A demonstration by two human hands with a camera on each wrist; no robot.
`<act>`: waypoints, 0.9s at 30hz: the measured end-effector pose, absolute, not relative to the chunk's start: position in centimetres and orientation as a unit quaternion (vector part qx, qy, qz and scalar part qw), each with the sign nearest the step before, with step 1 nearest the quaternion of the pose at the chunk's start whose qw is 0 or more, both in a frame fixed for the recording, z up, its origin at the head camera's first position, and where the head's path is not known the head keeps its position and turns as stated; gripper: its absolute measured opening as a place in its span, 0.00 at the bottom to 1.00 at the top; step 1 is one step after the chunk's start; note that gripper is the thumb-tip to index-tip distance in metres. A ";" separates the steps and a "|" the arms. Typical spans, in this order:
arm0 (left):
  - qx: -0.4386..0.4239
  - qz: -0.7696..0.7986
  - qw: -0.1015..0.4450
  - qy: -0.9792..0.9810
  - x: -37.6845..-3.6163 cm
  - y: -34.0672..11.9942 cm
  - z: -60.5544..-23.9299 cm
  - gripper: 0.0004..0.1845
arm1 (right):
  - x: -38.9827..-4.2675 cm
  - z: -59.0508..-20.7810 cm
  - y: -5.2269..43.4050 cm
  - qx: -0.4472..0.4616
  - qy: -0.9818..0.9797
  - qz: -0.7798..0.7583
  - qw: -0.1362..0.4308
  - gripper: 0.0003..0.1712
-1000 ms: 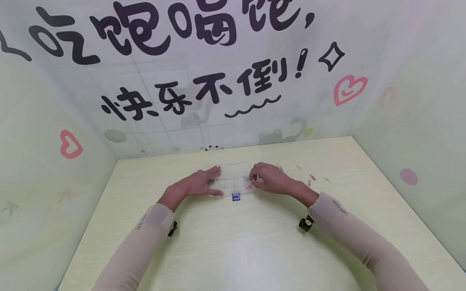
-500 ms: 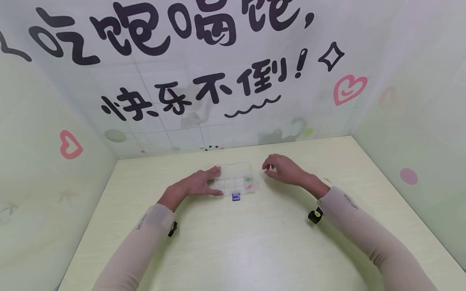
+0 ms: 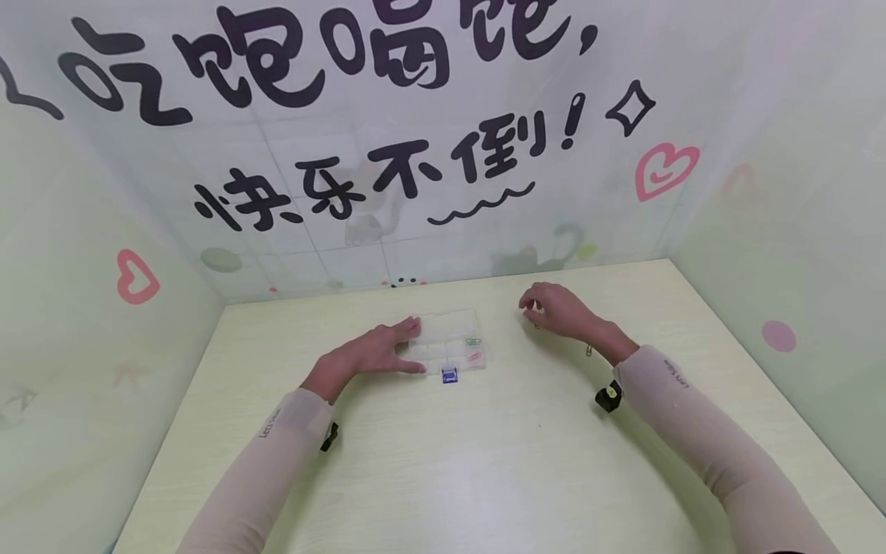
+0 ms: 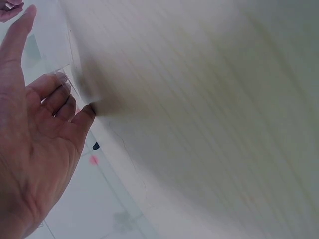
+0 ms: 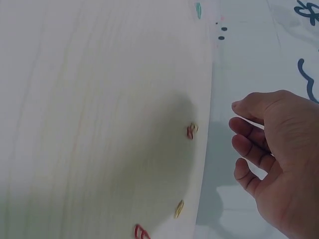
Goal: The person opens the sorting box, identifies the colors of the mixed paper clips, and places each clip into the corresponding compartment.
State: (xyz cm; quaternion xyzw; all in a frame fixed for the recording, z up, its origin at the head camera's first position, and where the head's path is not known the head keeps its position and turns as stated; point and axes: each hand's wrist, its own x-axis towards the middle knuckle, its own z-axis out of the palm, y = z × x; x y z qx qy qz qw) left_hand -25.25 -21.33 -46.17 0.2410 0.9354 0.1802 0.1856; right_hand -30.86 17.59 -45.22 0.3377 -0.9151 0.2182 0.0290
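A clear plastic compartment box lies on the table with its lid folded back. A green paper clip and a pink paper clip sit in its right-hand compartments. My left hand rests at the box's left side, thumb near the front corner and fingers toward the lid. My right hand hovers right of the box, fingers loosely bent, nothing visible between them. In the right wrist view, a red paper clip lies against a yellow paper clip on the table, apart from the fingertips.
A blue tab stands at the box's front edge. Farther right lie another yellow paper clip and a red paper clip, largely hidden by my arm in the head view. The printed wall rises behind the table.
My right hand has left the box's right compartments and moved right and back toward the loose paper clips. The green clip it covered now shows in the box. My left hand stays in place.
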 end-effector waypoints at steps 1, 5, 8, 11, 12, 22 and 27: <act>0.241 0.181 0.186 0.935 -25.2 -21.3 -46.2 0.57 | -31.0 -45.3 17.7 0.334 -0.917 0.219 0.027 0.09; 0.242 0.182 0.186 0.935 -25.2 -21.4 -46.2 0.57 | -31.6 -45.4 18.1 0.323 -0.920 0.220 0.014 0.10; 0.240 0.183 0.188 0.935 -25.2 -21.5 -46.3 0.57 | -32.1 -45.6 18.4 0.324 -0.920 0.218 0.005 0.10; 0.238 0.184 0.187 0.935 -25.2 -21.5 -46.4 0.57 | -32.5 -45.9 18.5 0.329 -0.920 0.212 -0.001 0.10; 0.239 0.184 0.186 0.935 -25.2 -21.5 -46.4 0.57 | -32.6 -45.9 18.5 0.330 -0.920 0.210 -0.002 0.10; 0.245 0.180 0.186 0.934 -25.4 -21.5 -46.4 0.57 | -33.3 -46.7 18.6 0.332 -0.915 0.229 -0.028 0.09; 0.245 0.181 0.187 0.934 -25.3 -21.5 -46.4 0.57 | -33.5 -47.0 18.6 0.348 -0.908 0.230 -0.034 0.09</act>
